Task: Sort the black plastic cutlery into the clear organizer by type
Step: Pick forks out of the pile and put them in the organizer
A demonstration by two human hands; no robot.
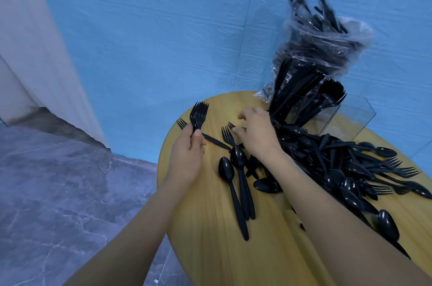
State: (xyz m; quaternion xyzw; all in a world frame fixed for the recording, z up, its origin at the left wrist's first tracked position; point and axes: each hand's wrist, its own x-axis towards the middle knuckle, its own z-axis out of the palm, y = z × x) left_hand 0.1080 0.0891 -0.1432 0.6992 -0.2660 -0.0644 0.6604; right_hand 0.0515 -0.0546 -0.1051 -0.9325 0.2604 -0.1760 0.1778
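My left hand point(187, 154) grips a bundle of black forks point(199, 113) by their handles, tines up, over the table's left edge. My right hand point(256, 133) reaches over loose forks point(227, 133) lying on the table, its fingers curled down at them; whether it pinches one I cannot tell. Beside them lie three black spoons point(236, 180). A big heap of mixed black cutlery point(346, 168) covers the table's right side. The clear organizer point(350, 117) stands at the back, with knives and forks upright in it.
The round yellow wooden table point(210, 239) stands against a blue wall. A clear plastic bag of more black cutlery point(322, 40) leans behind the organizer. Grey tiled floor lies to the left, below the table's edge.
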